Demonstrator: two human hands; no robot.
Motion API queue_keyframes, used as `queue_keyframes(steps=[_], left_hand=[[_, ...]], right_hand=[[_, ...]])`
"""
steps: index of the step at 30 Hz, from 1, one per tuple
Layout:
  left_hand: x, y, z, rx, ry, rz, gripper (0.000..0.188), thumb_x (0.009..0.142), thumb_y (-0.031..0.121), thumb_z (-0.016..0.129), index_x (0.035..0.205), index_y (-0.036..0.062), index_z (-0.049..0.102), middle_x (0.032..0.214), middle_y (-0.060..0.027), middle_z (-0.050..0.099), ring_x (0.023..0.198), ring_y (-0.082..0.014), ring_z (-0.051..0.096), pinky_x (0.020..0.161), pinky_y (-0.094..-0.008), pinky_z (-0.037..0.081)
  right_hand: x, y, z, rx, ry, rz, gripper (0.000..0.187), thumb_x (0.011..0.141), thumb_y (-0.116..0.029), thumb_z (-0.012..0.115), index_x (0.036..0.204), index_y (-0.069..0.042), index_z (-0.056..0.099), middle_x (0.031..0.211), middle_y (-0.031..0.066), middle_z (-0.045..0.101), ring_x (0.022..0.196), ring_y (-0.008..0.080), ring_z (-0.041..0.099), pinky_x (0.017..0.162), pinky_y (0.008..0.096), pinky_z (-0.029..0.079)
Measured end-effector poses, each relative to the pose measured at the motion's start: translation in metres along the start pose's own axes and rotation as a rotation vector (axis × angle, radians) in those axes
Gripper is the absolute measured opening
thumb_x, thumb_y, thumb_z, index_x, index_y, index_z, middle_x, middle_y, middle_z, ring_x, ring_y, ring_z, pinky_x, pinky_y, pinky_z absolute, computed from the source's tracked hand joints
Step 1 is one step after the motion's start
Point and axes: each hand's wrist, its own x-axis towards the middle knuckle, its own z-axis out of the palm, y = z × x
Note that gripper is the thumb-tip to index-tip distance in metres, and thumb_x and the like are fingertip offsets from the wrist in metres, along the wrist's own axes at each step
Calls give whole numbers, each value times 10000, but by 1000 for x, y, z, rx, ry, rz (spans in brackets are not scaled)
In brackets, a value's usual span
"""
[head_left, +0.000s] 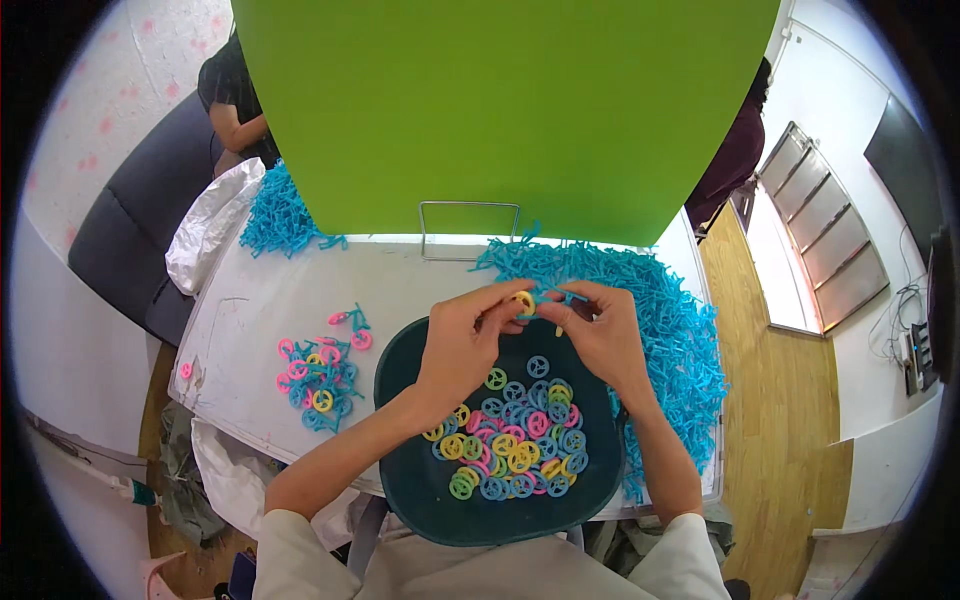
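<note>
My left hand (462, 335) pinches a small yellow plastic wheel (525, 301) between thumb and fingers. Close against it, my right hand (603, 330) grips a thin blue branched plastic piece (568, 291). Wheel and blue piece meet between my fingertips; whether they are joined is hidden. A bit of yellow also shows under the right fingers, too small to name. Below both hands, a dark green basin (405, 490) holds many small spoked wheels (520, 458) in blue, pink, yellow and green.
A large heap of blue plastic pieces (670, 350) covers the table's right side; a smaller heap (275, 215) lies far left. Left of the basin is a pile of blue pieces with wheels (325, 375). A green panel (500, 110) rises behind the wire stand (470, 258). Two people sit beyond.
</note>
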Motion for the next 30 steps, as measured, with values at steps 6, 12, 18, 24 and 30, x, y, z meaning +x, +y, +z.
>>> queue_keyframes(steps=[6,12,18,24,30], left_hand=[[-4,5,0,131,-11,75,345,906,-83,461,1190,26,622,955,-177,689,861,-215,695,763,-307,577],[-4,3,1,143,-32,55,287,939,-27,485,1195,-13,612,981,-142,686,846,-182,685,751,-267,556],[-2,3,6,85,25,117,278,908,-19,520,1158,8,637,896,-177,704,803,-212,711,678,-275,556],[-4,7,5,201,81,111,283,916,18,529,1185,13,618,891,-175,704,803,-219,712,687,-281,558],[-4,6,4,234,61,84,270,919,18,532,1173,22,621,926,-171,694,813,-213,708,686,-281,555]], right_hand=[[-1,-1,2,227,37,79,278,825,-182,744,1041,-13,696,732,-2,653,607,8,495,516,187,364],[1,11,1,508,-52,193,283,850,-224,727,1020,-1,692,753,2,657,627,23,518,527,184,368],[3,17,2,664,-127,264,289,858,-246,718,1002,3,689,774,21,669,659,27,535,538,186,371],[-2,-4,9,353,106,104,249,848,-190,725,970,25,694,732,13,658,619,17,525,515,181,371],[-4,-9,9,196,215,112,182,822,-143,741,931,-1,708,663,-14,607,571,15,487,470,189,349]])
